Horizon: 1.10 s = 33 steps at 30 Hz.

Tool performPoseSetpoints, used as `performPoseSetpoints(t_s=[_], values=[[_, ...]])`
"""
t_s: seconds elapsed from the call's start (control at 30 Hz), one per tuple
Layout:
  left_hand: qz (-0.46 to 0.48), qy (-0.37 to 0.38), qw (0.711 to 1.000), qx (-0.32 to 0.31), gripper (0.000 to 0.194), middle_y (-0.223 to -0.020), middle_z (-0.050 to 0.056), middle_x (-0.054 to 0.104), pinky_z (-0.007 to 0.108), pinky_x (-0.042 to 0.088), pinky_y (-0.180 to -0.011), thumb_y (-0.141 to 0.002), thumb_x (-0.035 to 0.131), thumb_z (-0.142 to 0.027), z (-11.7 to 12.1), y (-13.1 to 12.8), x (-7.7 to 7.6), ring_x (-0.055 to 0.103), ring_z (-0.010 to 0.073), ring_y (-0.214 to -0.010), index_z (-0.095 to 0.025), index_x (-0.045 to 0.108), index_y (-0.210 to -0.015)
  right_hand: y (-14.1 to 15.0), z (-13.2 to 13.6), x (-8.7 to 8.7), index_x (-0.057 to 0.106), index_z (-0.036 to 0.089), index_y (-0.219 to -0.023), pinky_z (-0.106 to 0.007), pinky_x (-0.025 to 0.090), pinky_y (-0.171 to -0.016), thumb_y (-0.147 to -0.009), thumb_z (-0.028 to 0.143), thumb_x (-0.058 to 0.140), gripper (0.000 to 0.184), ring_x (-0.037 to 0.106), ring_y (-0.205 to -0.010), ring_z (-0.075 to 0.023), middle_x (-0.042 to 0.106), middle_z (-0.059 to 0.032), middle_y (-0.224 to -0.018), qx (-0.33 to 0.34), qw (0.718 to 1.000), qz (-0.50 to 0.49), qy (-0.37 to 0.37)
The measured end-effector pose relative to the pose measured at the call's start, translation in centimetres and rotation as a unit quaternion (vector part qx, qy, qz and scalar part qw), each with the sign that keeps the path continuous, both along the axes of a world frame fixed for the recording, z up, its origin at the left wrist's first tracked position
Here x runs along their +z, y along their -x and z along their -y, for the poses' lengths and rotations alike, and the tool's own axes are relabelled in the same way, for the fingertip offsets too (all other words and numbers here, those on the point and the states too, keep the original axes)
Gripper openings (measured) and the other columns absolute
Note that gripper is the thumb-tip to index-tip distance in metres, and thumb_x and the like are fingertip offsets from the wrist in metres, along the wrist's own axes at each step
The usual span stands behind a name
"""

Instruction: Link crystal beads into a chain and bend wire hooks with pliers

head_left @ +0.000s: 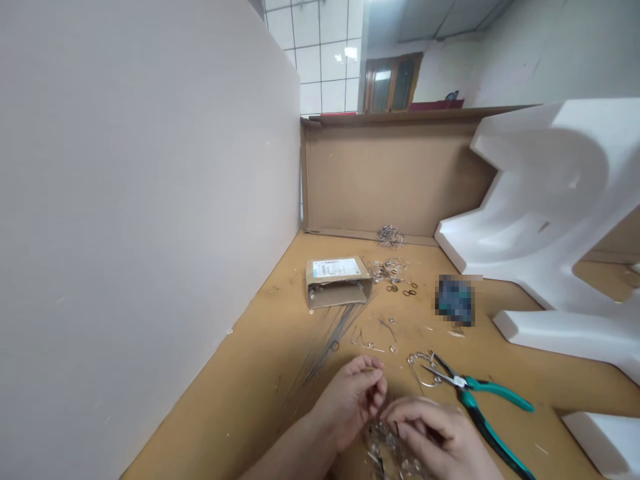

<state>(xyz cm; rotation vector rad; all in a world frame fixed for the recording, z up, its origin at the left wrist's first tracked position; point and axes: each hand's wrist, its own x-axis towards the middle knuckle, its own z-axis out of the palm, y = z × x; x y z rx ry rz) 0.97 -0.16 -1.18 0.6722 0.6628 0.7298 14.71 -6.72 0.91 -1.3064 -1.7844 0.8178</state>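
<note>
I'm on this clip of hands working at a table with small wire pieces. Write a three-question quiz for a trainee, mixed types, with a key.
1. True or false: the pliers lie open on the table, held by neither the left hand nor the right hand.

2. Multiple choice: what is on the top face of the cardboard box?
A) a cup
B) a printed label
C) a pair of scissors

3. Short answer: which of the two hands is nearer the pliers?

Key:
1. True
2. B
3. The right hand
</note>
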Motion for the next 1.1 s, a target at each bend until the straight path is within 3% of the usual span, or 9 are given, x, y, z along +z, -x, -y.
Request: performPoseSetpoints(t_s=[0.1,0.2,0.33,0.43,0.57,0.73,0.83,0.93,1.1], values=[[-0.041,-0.087,0.994,0.054,0.023,-0.053,-0.006,0.05,0.016,0.023,-0.038,-0.071,0.058,-0.03,0.2,-0.1,0.4,0.037,0.0038,-0.039,-0.016,0.043,-0.081,-0.3,-0.3,-1.0,0.068,0.021,-0.065,-0.02,0.039,-0.043,-0.071,0.037,0.06,0.02,0.05,-0.043,-0.0117,0.06,0.0011,-0.047,-0.079,0.989,-0.07,0.105],[-0.065,-0.18,0.977,0.094,0.018,-0.054,-0.006,0.049,0.017,0.025,-0.038,-0.078,0.05,-0.032,1.0,-0.2,0.7,0.037,0.0047,-0.04,-0.018,0.041,-0.084,-0.8,-0.8,-1.9,0.068,0.019,-0.066,-0.02,0.041,-0.049,-0.066,0.042,0.064,0.023,0.055,-0.053,-0.0137,0.066,-0.0015,-0.059,-0.123,0.964,-0.159,0.173],[-0.074,-0.332,0.936,0.084,0.017,-0.059,-0.003,0.048,0.019,0.035,-0.05,-0.086,0.041,-0.033,2.4,0.0,0.5,0.042,0.0064,-0.05,-0.017,0.044,-0.089,-0.8,-1.3,-1.9,0.066,0.017,-0.061,-0.022,0.043,-0.056,-0.067,0.041,0.064,0.025,0.057,-0.058,-0.0153,0.067,-0.0035,-0.062,-0.097,0.966,-0.165,0.174],[-0.1,-0.411,0.905,0.05,0.019,-0.062,-0.002,0.049,0.021,0.038,-0.056,-0.088,0.039,-0.031,2.7,0.4,0.3,0.045,0.0074,-0.055,-0.015,0.048,-0.092,-0.4,-1.5,-1.9,0.064,0.018,-0.07,-0.021,0.039,-0.05,-0.069,0.038,0.063,0.02,0.054,-0.052,-0.0132,0.065,-0.0006,-0.056,-0.074,0.971,-0.164,0.158],[-0.094,-0.374,0.922,0.036,0.019,-0.058,-0.003,0.048,0.02,0.037,-0.051,-0.088,0.039,-0.032,2.3,0.4,0.7,0.044,0.0067,-0.049,-0.015,0.046,-0.093,0.1,-1.4,-1.8,0.061,0.018,-0.067,-0.022,0.038,-0.05,-0.069,0.037,0.062,0.018,0.055,-0.052,-0.0131,0.065,-0.0003,-0.057,-0.033,0.971,-0.186,0.147],[-0.067,-0.331,0.941,0.003,0.021,-0.056,-0.004,0.047,0.018,0.034,-0.047,-0.086,0.042,-0.035,2.0,0.3,1.2,0.042,0.0057,-0.046,-0.015,0.046,-0.091,0.2,-1.3,-0.6,0.061,0.018,-0.055,-0.022,0.039,-0.052,-0.071,0.034,0.061,0.022,0.054,-0.051,-0.0126,0.062,0.0017,-0.052,-0.012,0.982,-0.132,0.134],[-0.068,-0.321,0.944,0.02,0.021,-0.068,0.0,0.053,0.019,0.036,-0.05,-0.084,0.046,-0.034,1.6,0.5,1.5,0.044,0.0058,-0.049,-0.015,0.048,-0.093,-0.4,-1.3,-0.4,0.063,0.018,-0.06,-0.022,0.039,-0.051,-0.071,0.036,0.061,0.021,0.053,-0.051,-0.0123,0.062,0.001,-0.054,-0.025,0.982,-0.121,0.14],[-0.144,-0.33,0.931,0.05,0.02,-0.076,0.001,0.055,0.02,0.037,-0.055,-0.078,0.054,-0.029,1.1,0.9,1.9,0.045,0.0073,-0.057,-0.015,0.055,-0.092,-1.4,-1.4,-0.9,0.066,0.018,-0.07,-0.022,0.039,-0.048,-0.069,0.042,0.063,0.024,0.052,-0.05,-0.0125,0.066,-0.0016,-0.059,-0.069,0.974,-0.144,0.161],[-0.295,-0.373,0.879,-0.005,0.013,-0.061,-0.002,0.052,0.018,0.032,-0.049,-0.064,0.066,-0.025,1.1,0.8,2.2,0.039,0.0072,-0.052,-0.014,0.064,-0.072,-1.7,-1.4,-1.8,0.068,0.019,-0.072,-0.023,0.044,-0.057,-0.068,0.042,0.065,0.024,0.059,-0.063,-0.0162,0.068,-0.0028,-0.067,-0.095,0.963,-0.195,0.161]])
